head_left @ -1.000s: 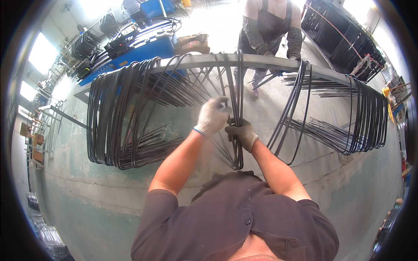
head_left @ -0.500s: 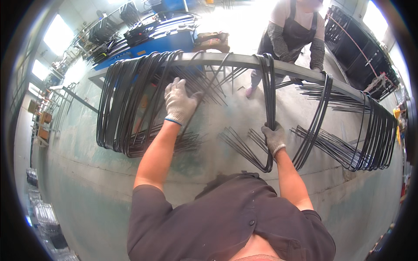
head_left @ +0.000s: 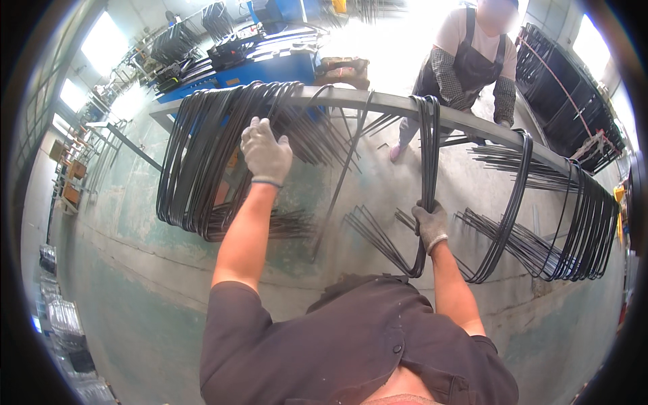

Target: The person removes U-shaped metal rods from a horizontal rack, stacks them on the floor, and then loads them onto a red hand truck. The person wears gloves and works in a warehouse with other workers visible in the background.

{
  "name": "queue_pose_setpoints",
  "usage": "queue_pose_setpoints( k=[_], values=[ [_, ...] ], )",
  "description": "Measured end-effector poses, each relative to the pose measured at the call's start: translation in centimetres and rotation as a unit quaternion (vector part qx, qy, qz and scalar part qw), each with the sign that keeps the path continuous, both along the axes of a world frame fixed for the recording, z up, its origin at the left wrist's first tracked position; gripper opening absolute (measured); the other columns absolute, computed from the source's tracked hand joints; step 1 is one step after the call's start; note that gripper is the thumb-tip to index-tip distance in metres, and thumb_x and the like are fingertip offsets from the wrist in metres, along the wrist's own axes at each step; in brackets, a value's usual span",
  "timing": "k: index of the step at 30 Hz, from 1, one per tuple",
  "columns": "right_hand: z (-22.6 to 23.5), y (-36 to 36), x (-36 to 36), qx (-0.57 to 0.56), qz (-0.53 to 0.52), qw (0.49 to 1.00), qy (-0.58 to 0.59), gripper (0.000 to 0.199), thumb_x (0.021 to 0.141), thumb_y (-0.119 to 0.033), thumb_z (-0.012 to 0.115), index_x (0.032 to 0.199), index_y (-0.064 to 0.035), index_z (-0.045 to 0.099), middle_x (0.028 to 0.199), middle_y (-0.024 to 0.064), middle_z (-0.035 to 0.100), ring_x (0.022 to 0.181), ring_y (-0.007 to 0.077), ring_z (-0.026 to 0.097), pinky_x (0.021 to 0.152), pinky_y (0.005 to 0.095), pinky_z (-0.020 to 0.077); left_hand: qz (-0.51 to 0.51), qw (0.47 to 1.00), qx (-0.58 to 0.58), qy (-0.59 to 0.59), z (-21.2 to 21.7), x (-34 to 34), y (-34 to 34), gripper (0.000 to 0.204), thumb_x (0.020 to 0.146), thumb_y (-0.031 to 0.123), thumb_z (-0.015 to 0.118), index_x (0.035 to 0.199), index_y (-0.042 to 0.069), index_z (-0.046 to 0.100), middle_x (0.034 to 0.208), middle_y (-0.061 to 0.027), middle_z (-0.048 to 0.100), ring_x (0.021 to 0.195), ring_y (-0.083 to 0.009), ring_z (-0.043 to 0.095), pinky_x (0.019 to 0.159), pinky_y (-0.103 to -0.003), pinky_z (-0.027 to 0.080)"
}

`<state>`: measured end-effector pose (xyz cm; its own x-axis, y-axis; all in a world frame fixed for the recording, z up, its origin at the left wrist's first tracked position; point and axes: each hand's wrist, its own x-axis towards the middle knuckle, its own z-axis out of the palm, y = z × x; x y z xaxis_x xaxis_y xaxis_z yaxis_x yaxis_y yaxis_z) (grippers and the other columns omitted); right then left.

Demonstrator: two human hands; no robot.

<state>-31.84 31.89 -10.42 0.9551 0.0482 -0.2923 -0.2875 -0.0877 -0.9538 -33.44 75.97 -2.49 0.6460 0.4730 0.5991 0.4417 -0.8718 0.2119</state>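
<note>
My left hand (head_left: 266, 152), in a pale knit glove, is raised with its fingers stretched out, in front of a thick row of dark bent metal rods (head_left: 202, 162) hanging from a long grey rail (head_left: 398, 101). Whether it touches any of them I cannot tell. My right hand (head_left: 430, 226), in a grey glove, is wrapped round a narrow bundle of bent rods (head_left: 428, 155) that hangs from the rail's middle. Between my hands a single thin rod (head_left: 344, 175) slants down from the rail.
Another bundle (head_left: 516, 202) and a denser row of rods (head_left: 587, 229) hang at the right. Behind the rail stands a person (head_left: 466, 61) in a dark apron, arms near it. A blue machine (head_left: 270, 71) is at the back left, a dark rack (head_left: 567, 94) at the back right.
My left hand has shifted a little left, away from the slanting rod, which now hangs apart from it. My right hand keeps its hold on the bundle. The view has shifted slightly.
</note>
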Motion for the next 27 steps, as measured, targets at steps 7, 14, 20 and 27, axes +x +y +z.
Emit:
queue_pose_setpoints(
  k=[7,14,20,27],
  values=[
    [-0.5,-0.5,0.5,-0.016,0.005,1.0,-0.008,0.032,0.094,-0.013,0.08,0.121,0.0011,0.07,0.076,0.0036,0.065,0.05,0.0147,0.059,0.046,0.0347,0.0476,-0.114,0.922,-0.369,0.014,-1.6,1.3,4.1,0.037,0.101,0.023,0.083,0.129,0.0,0.076,0.11,-0.0174,0.083,0.099,-0.0326,0.08,0.092,-0.045,0.062],
    [0.4,-1.0,0.4,-0.028,0.0,1.0,-0.005,0.036,0.094,-0.014,0.08,0.124,0.0021,0.07,0.078,0.0036,0.065,0.051,0.0145,0.059,0.047,0.0342,0.0485,-0.184,0.736,-0.652,-0.02,-0.1,3.0,-1.0,0.007,0.107,0.003,0.074,0.113,0.001,0.075,0.095,-0.0093,0.079,0.081,-0.0218,0.078,0.075,-0.041,0.066],
    [-0.6,-3.6,1.5,-0.058,-0.011,0.998,-0.02,0.038,0.094,-0.016,0.081,0.126,0.0021,0.07,0.078,0.0027,0.064,0.051,0.0137,0.057,0.048,0.0339,0.0478,-0.104,0.801,-0.589,-0.023,0.7,1.9,1.6,0.017,0.1,0.002,0.077,0.117,0.001,0.077,0.094,-0.0103,0.079,0.064,-0.0217,0.076,0.056,-0.037,0.06],
    [-0.7,-6.5,1.7,-0.089,-0.04,0.995,-0.031,0.036,0.094,-0.015,0.082,0.123,0.0015,0.07,0.079,0.0033,0.066,0.052,0.0131,0.058,0.047,0.0339,0.0473,-0.165,0.765,-0.622,0.021,2.5,-0.4,2.1,0.025,0.11,0.025,0.078,0.124,0.005,0.075,0.107,-0.0066,0.081,0.078,-0.0165,0.074,0.067,-0.033,0.058]
  ],
)
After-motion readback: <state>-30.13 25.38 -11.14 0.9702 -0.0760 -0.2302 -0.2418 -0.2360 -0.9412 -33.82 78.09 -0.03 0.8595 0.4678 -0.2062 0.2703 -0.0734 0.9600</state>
